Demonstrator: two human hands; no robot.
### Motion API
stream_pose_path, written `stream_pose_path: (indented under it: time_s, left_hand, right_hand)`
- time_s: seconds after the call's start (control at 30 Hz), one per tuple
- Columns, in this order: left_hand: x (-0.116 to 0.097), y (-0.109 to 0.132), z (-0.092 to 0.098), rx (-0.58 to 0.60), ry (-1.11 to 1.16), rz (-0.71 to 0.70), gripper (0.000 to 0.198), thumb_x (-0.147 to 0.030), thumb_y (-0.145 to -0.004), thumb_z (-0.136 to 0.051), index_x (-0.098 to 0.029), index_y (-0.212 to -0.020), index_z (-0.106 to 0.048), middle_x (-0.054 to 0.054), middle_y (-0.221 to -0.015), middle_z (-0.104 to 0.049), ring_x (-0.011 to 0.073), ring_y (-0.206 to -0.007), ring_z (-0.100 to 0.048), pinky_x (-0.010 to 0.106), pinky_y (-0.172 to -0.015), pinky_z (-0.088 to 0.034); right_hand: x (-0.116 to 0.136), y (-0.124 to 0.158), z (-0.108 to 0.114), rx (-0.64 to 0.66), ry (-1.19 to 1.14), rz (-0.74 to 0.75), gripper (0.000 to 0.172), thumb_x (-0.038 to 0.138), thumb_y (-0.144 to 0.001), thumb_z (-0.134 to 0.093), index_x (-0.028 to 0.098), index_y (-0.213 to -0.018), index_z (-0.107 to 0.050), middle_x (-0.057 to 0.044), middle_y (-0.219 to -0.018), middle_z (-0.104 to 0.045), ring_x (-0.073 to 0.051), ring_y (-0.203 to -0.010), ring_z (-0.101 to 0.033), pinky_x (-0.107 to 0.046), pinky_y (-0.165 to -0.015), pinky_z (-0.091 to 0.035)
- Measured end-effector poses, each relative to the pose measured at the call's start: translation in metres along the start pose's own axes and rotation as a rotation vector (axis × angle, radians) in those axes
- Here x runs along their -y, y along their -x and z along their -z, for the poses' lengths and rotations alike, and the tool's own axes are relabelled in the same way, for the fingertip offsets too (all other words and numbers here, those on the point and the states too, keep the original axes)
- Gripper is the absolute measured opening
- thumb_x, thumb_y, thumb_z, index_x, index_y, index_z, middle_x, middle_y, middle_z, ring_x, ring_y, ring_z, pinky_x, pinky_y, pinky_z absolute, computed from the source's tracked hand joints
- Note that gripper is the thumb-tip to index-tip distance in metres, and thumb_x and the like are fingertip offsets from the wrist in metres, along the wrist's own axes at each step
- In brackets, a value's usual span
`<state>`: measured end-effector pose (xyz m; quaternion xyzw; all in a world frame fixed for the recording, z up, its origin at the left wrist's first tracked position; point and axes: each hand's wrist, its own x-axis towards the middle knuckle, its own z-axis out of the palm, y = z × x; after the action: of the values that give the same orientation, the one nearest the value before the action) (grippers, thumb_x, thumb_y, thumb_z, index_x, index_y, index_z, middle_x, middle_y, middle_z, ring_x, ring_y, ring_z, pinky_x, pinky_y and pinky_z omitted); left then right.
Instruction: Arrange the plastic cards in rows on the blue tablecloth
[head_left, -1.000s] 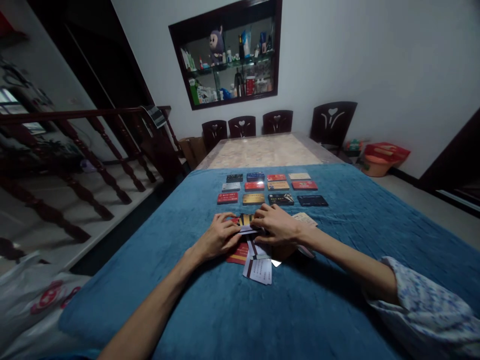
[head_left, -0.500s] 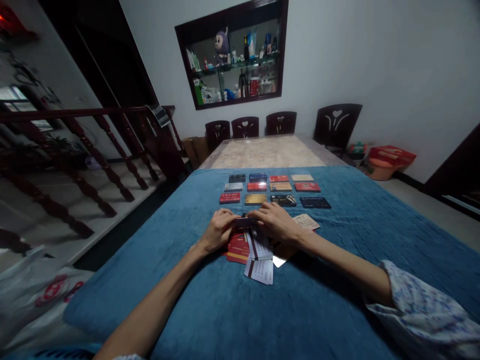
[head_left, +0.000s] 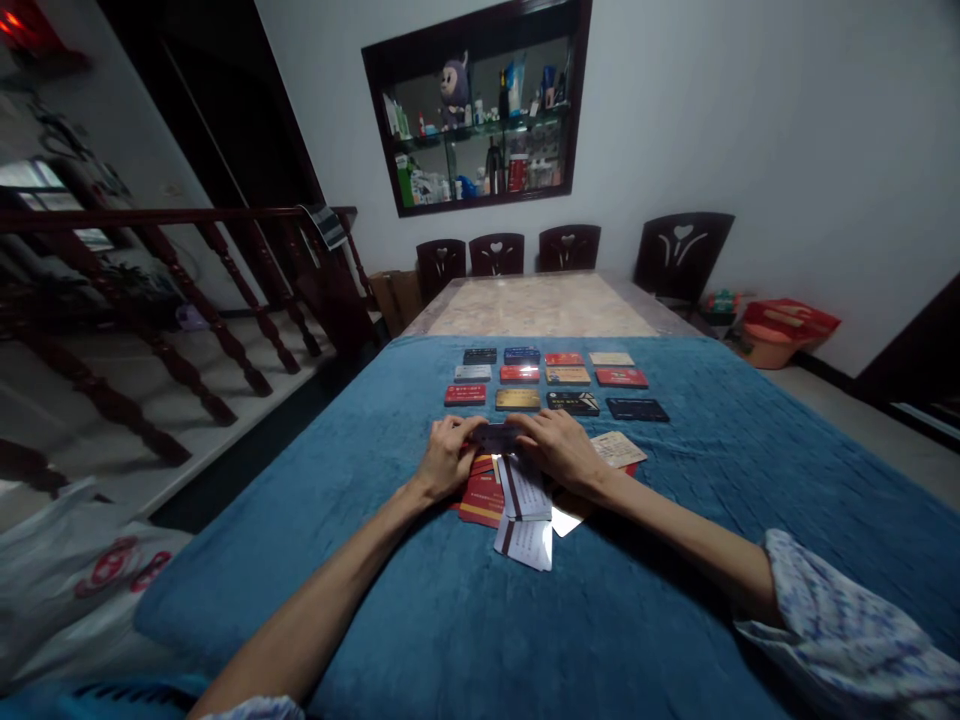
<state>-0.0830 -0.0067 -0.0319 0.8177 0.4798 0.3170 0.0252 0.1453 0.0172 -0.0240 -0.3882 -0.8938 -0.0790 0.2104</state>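
Note:
Between my hands a greyish card [head_left: 496,436], possibly more than one, is held by its two ends above the loose pile. My left hand [head_left: 448,460] is closed on its left end, and my right hand [head_left: 559,450] pinches the right end. Under them lie loose red cards [head_left: 482,500] and white cards [head_left: 525,540] with a dark stripe, fanned toward me. A pale printed card [head_left: 619,449] shows beyond my right wrist. Past my hands, neat card stacks stand in three rows, among them a gold stack [head_left: 517,400] and a black stack [head_left: 573,403].
A blue cloth [head_left: 360,420] covers the near part of the table, with bare marble-like tabletop [head_left: 540,305] beyond. Dark chairs [head_left: 496,255] stand at the far end. To the left are a wooden railing [head_left: 225,300] and a white plastic bag [head_left: 82,580].
The card between my hands has tipped up, so more of its face shows. The view has shifted slightly; the stacks and loose cards lie as before.

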Motion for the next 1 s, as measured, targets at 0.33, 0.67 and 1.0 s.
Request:
stream_pose_path:
  time_s: [0.33,0.67,1.0]
  left_hand:
    - [-0.002,-0.004,0.0,-0.066,-0.005,0.068,0.037,-0.008,-0.086,-0.053,-0.02,-0.121,-0.061,0.005,-0.103,-0.066,0.0205,-0.098,-0.058,0.04,-0.094,-0.04]
    - [-0.002,-0.005,0.007,0.029,-0.034,0.036,0.056,-0.013,-0.079,-0.061,-0.018,-0.134,-0.052,0.009,-0.112,-0.064,0.0269,-0.111,-0.05,0.045,-0.096,-0.038]
    - [0.01,-0.019,0.019,0.127,-0.117,0.015,0.054,-0.018,-0.079,-0.064,-0.023,-0.132,-0.054,0.01,-0.121,-0.061,0.03,-0.116,-0.045,0.049,-0.096,-0.034]
  right_hand:
    - [-0.001,-0.002,0.0,-0.016,-0.002,0.003,0.047,0.023,-0.087,-0.059,0.019,-0.133,-0.052,-0.013,-0.115,-0.064,-0.027,-0.108,-0.05,-0.036,-0.085,-0.035]
    - [-0.004,-0.005,0.002,-0.015,0.063,-0.013,0.047,0.03,-0.09,-0.055,0.015,-0.134,-0.052,-0.016,-0.113,-0.063,-0.028,-0.105,-0.048,-0.037,-0.085,-0.035]
    - [-0.008,-0.023,0.008,0.082,0.074,0.011,0.049,0.042,-0.087,-0.061,0.019,-0.13,-0.054,-0.015,-0.12,-0.06,-0.029,-0.111,-0.045,-0.037,-0.084,-0.035]
